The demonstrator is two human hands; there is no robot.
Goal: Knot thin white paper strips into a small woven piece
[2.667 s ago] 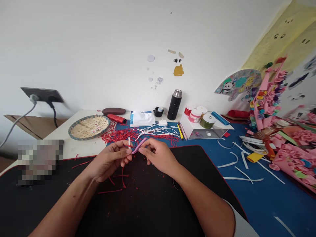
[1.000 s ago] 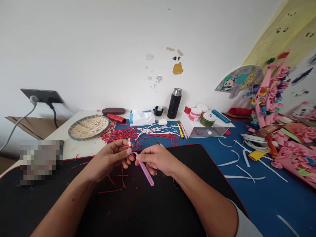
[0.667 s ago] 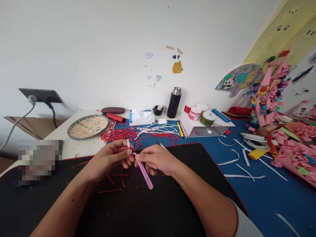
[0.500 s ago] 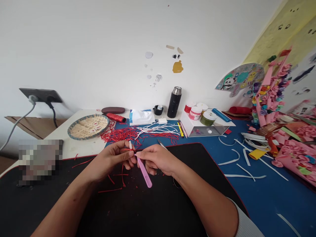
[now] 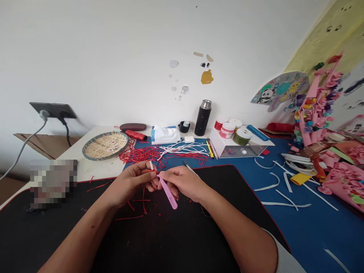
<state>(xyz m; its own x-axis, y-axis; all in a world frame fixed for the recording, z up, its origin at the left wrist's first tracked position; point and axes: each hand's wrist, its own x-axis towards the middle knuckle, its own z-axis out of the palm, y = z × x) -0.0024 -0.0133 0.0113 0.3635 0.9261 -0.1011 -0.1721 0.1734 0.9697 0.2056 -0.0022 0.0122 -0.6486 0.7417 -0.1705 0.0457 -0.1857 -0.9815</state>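
Both hands meet above the black mat (image 5: 176, 235). My left hand (image 5: 133, 182) pinches a small white and red paper roll (image 5: 151, 165) that sticks up between thumb and forefinger. My right hand (image 5: 182, 182) is closed on a pink handled tool (image 5: 168, 190), whose tip touches the roll while its handle points down toward me. A thin metal pointed thing (image 5: 188, 167) pokes out behind the right hand. Loose red paper strips (image 5: 136, 201) lie on the mat under the hands.
Behind the hands lie a heap of red and white strips (image 5: 159, 152), a woven basket tray (image 5: 105, 145), a red thread spool (image 5: 135, 135), a black flask (image 5: 203, 118) and paint jars (image 5: 231, 131) on a white box. White strips (image 5: 284, 189) and pink paper flowers (image 5: 341, 178) crowd the blue mat at right.
The pink tool swung from pointing up and away to handle-down toward me. Since then both hands stay together, with small turns of the tool at the roll. The view shifted slightly.
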